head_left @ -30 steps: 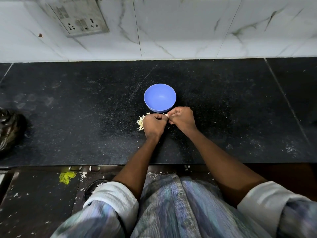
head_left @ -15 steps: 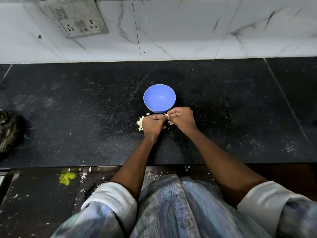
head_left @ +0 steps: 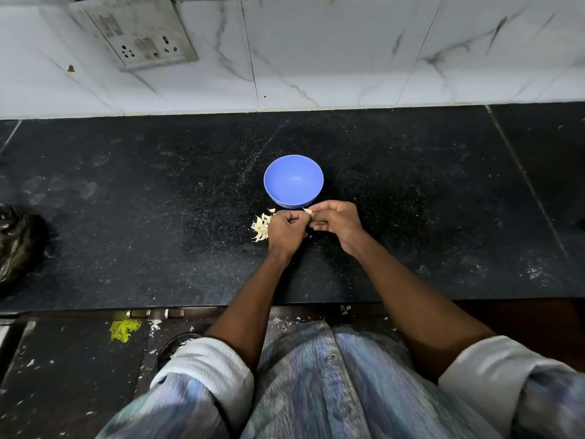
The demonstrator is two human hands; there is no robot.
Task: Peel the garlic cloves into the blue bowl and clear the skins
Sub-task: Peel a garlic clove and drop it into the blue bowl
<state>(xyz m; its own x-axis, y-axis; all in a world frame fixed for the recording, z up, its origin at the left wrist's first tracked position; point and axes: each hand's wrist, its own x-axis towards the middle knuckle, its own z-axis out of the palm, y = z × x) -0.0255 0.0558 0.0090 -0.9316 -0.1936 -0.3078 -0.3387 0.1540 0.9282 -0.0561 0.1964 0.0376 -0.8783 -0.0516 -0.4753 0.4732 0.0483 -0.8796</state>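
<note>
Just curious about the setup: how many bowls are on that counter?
1. The blue bowl sits mid-counter, just beyond both hands; nothing visible inside it.

Blue bowl (head_left: pixel 293 180), speckled black counter (head_left: pixel 158 217), grey-veined white wall tiles (head_left: pixel 316 58)

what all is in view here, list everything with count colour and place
blue bowl: one, blue, middle of the counter, nothing visible inside
garlic pile: one heap, pale cream, counter just left of the left hand
garlic clove: one, pale, pinched between both hands
counter: one, black speckled
socket plate: one, grey, on the white marble wall
black bag: one, far left edge of the counter
yellow-green smear: one, on the floor
left hand: one, fingers curled, near the bowl
right hand: one, pinches the clove
</note>
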